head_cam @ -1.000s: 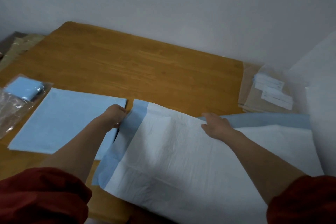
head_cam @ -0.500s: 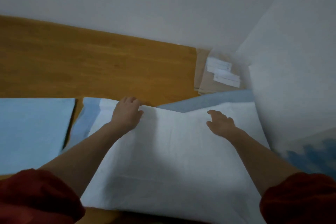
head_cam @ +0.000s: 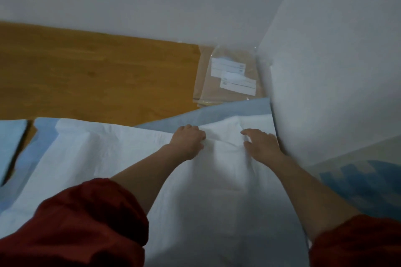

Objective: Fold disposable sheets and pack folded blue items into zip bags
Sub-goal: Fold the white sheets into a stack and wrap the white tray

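Left hand (head_cam: 187,143): fingers curled over the far edge of the sheet (head_cam: 130,158), grasping it. Right hand (head_cam: 260,146): released, palm down, fingers spread on the sheet just beside the left. The sheet, white with a blue border, lies across the near part of the table (head_cam: 86,71). Bags (head_cam: 230,80) are stacked at the far right corner. A blue pad (head_cam: 10,136) lies at the left edge.

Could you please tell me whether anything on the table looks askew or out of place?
Yes: the sheet lies folded askew. Its white top edge slants across the blue border beneath, baring a wedge that widens rightward. It also puckers between the left hand and right hand.
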